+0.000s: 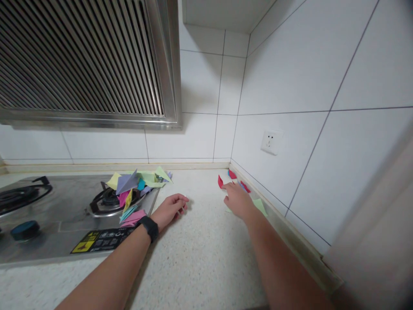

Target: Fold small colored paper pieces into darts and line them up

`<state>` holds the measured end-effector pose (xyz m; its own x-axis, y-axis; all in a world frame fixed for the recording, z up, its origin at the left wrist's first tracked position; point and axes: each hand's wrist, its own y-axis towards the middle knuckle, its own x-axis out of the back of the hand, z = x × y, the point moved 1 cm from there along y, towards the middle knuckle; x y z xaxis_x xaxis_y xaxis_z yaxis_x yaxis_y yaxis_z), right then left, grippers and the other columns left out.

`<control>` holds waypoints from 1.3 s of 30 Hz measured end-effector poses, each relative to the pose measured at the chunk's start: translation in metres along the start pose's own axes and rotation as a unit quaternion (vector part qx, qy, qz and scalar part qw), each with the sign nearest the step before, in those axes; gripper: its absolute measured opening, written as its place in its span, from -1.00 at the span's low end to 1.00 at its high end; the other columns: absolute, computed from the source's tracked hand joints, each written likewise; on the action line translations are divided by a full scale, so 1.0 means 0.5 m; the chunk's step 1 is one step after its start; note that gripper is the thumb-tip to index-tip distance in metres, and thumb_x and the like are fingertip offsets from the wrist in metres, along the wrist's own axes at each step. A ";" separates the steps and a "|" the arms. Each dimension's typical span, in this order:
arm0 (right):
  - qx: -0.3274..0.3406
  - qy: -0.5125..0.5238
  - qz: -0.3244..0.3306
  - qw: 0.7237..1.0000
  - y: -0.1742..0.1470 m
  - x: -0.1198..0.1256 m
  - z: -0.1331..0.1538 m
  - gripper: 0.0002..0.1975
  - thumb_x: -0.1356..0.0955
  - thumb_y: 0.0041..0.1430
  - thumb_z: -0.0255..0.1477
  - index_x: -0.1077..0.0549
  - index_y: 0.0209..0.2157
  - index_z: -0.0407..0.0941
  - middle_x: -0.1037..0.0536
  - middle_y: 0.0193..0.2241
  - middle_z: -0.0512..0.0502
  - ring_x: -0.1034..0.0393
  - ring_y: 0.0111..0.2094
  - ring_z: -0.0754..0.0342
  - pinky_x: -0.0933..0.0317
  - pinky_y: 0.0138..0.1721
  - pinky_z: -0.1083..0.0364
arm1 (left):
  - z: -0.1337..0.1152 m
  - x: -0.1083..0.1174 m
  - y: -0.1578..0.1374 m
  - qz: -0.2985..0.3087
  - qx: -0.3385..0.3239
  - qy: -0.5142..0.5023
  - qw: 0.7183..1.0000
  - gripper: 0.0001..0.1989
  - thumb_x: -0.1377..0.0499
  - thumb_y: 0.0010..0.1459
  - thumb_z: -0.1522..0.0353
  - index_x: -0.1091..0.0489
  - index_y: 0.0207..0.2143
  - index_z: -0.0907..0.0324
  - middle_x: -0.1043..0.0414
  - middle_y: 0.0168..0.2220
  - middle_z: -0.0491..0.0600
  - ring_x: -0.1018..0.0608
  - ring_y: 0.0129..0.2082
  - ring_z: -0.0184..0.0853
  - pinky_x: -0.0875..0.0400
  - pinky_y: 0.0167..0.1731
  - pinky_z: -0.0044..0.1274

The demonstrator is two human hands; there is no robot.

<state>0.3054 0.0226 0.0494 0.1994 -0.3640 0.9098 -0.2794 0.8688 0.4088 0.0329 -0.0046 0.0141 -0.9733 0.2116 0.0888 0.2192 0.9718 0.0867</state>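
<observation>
My left hand (169, 210), with a black watch (149, 228) on its wrist, rests over the counter beside the stove. Its fingers are loosely bent and apart, with nothing seen in them. Over the counter's right side, my right hand (238, 200) reaches out with its index finger stretched. That fingertip meets the lower end of a red folded paper piece (220, 181); thumb and index look apart. Another red folded piece (232, 174) lies in the corner, and a third red piece (245, 186) is beside the hand. Pale green paper (260, 206) is partly hidden behind my right wrist.
Left is a gas stove (71, 198) with a burner (109, 200); a pile of coloured folded papers (127, 183) lies across the burner and stove edge. A range hood (87, 60) hangs above. Tiled walls meet behind the counter (200, 258); a socket (269, 142) is on the right wall.
</observation>
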 end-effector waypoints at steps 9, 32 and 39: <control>-0.119 -0.090 0.094 0.984 0.006 -0.004 -0.077 -0.69 -0.26 0.11 -0.47 -0.46 -0.10 -0.08 -0.47 -0.11 -0.24 -0.29 -0.03 -0.16 -0.18 -0.11 -0.05 | -0.002 -0.001 -0.002 0.021 0.007 0.049 0.999 -0.74 -0.13 0.08 0.23 -0.36 -0.27 0.24 -0.36 -0.49 -0.13 -0.23 -0.68 -0.54 -0.03 -0.69 -0.65; -0.158 -0.085 0.086 0.980 0.003 -0.002 -0.075 -0.73 -0.26 0.15 -0.48 -0.51 -0.16 0.01 -0.47 -0.11 -0.21 -0.35 -0.05 -0.15 -0.20 -0.13 -0.10 | -0.003 -0.002 -0.005 0.045 -0.002 0.091 0.995 -0.73 -0.12 0.08 0.21 -0.39 -0.27 0.21 -0.28 -0.57 -0.19 -0.18 -0.70 -0.53 0.04 -0.70 -0.64; -0.044 0.038 -0.018 0.998 0.009 0.012 -0.021 -0.74 -0.22 0.21 -0.51 -0.50 -0.16 -0.10 -0.48 -0.16 -0.16 -0.33 -0.08 0.01 -0.12 -0.01 0.04 | 0.000 -0.003 -0.006 0.057 -0.006 0.106 0.993 -0.72 -0.11 0.10 0.20 -0.39 -0.24 0.22 -0.32 -0.53 -0.16 -0.18 -0.69 -0.53 0.04 -0.70 -0.65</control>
<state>0.3150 0.0279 0.0558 0.2790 -0.3730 0.8849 -0.1885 0.8823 0.4313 0.0337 -0.0076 0.0139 -0.9061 0.2930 0.3051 0.3297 0.9411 0.0753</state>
